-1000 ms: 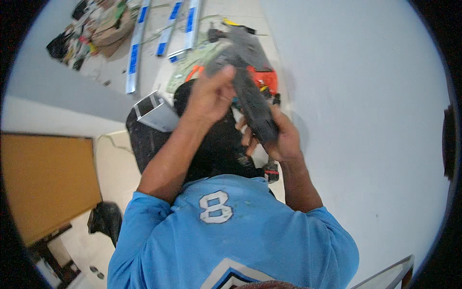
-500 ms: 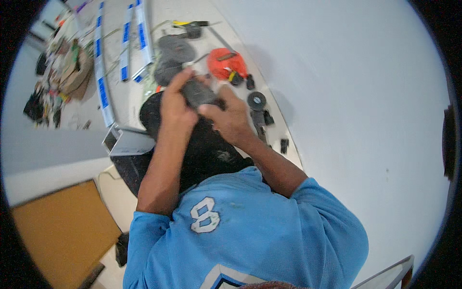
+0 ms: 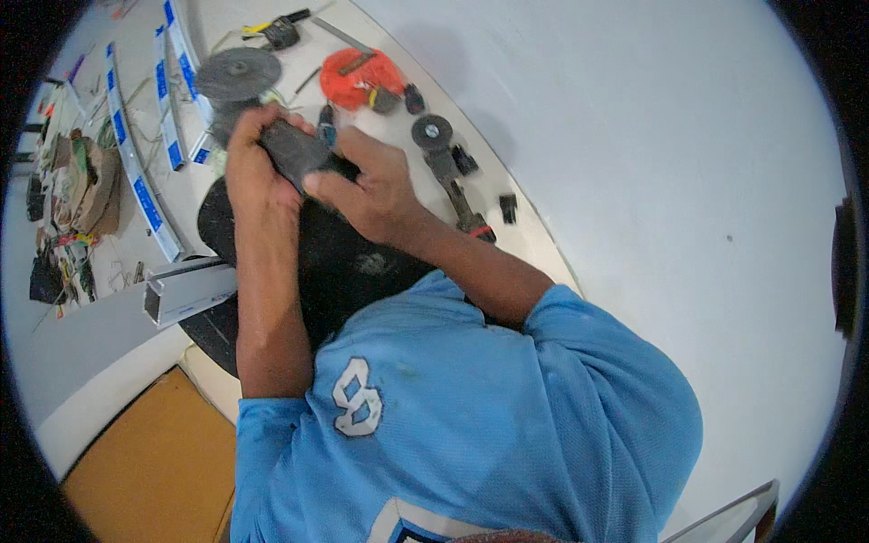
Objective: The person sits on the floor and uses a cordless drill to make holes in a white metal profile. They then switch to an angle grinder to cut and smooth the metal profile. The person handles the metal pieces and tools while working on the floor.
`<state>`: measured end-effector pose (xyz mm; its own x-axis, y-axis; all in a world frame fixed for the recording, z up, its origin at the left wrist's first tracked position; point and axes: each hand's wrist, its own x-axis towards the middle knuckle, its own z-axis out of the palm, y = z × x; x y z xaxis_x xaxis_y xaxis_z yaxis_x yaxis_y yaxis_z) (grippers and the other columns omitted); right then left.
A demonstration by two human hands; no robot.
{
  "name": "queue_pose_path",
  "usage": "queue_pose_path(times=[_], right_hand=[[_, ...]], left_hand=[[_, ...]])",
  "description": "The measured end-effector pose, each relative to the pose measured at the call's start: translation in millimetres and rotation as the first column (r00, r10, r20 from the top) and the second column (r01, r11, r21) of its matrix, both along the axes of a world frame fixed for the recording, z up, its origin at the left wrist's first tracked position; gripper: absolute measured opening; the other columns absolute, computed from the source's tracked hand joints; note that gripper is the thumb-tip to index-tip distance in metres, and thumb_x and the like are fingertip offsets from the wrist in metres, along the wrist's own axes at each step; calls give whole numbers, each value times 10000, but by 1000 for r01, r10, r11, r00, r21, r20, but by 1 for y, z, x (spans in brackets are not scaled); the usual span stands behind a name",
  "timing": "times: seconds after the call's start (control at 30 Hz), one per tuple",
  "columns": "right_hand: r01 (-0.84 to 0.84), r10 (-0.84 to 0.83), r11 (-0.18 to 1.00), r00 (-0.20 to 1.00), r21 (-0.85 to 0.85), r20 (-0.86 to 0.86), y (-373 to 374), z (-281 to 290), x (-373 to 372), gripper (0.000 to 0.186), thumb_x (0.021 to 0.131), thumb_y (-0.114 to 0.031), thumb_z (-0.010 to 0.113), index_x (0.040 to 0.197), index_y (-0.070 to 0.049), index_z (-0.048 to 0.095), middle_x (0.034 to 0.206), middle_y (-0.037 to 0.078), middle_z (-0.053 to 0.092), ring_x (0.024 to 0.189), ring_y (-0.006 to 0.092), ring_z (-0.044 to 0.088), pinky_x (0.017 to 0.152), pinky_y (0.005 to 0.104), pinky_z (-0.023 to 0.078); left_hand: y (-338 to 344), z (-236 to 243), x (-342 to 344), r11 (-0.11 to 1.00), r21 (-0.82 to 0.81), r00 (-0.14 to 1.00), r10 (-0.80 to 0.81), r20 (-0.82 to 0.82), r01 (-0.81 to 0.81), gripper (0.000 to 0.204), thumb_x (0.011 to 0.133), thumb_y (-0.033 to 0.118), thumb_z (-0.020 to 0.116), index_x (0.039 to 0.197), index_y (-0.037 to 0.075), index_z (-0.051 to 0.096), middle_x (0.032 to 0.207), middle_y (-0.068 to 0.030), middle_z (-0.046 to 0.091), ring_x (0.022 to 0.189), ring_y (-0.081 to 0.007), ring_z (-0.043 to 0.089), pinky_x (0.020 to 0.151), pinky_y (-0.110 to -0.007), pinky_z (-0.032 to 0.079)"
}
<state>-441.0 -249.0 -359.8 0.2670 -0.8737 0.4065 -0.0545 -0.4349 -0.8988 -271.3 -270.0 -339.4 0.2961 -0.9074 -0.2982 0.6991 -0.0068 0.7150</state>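
Both hands grip a dark grey, blocky piece (image 3: pixel 297 156) above my dark-clothed lap; blur hides its exact kind. My left hand (image 3: pixel 258 158) is closed around its left side, fingers over the far end. From the right, my right hand (image 3: pixel 376 181) is closed on its near end, thumb lying on top. Just beyond my left hand is a round grey disc (image 3: pixel 239 74), with another grey part under it partly hidden by the hand. A small dark and blue item (image 3: pixel 327 125) shows between the hands, farther off.
Right of my hands lies an angle grinder (image 3: pixel 445 172) with small black parts beside it. Farther off are an orange round thing (image 3: pixel 358 77) and a yellow-black tool (image 3: pixel 276 33). White-and-blue profiles (image 3: pixel 145 195) lie left; a white hollow profile (image 3: pixel 186 294) sits by my leg. A wall (image 3: pixel 652 181) rises right.
The view has shifted and turned, so the floor things appear farther left, and the grinder shows more fully. Both hands still hold the grey piece and appear farther left in view.
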Motion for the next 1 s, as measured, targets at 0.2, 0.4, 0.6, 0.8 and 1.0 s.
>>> queue_pose_path(times=[0.2,0.4,0.6,0.8,1.0], right_hand=[[19,-30,985,998,174,62,3,6,-12,384,857,-275,822,814,-18,541,712,167,543,616,272,546,600,441,479],[86,-99,988,990,131,96,1,6,-17,369,860,-260,833,843,-21,553,712,134,542,647,216,547,600,410,477],[47,-40,986,998,159,-48,3,0,-36,352,841,-294,846,877,-24,623,769,165,623,683,266,629,650,424,520],[413,-316,829,902,376,-294,55,-87,-139,395,889,-327,855,1040,-29,644,896,161,687,836,310,714,774,450,571],[822,-330,539,408,185,-851,86,-281,-314,544,944,-352,822,1258,-5,546,1081,256,748,1041,506,726,918,565,566]], left_hand=[[-7,3,-17,996,52,997,71,23,-72,133,906,53,726,1005,0,655,842,-144,683,751,-297,712,718,-443,635],[-18,8,-32,995,32,989,89,120,-93,168,913,59,728,1038,-18,646,861,-160,692,757,-305,713,738,-436,647],[-26,-13,-11,998,57,1000,20,9,-21,177,907,40,722,1050,-32,645,863,-158,681,794,-325,725,735,-463,653],[-32,7,49,972,-141,980,194,43,-187,134,884,1,699,999,-15,631,873,-188,695,816,-340,726,794,-475,634],[-17,-18,51,994,-32,981,95,-167,-102,166,899,100,692,992,3,593,845,-194,689,761,-343,695,759,-464,624]])
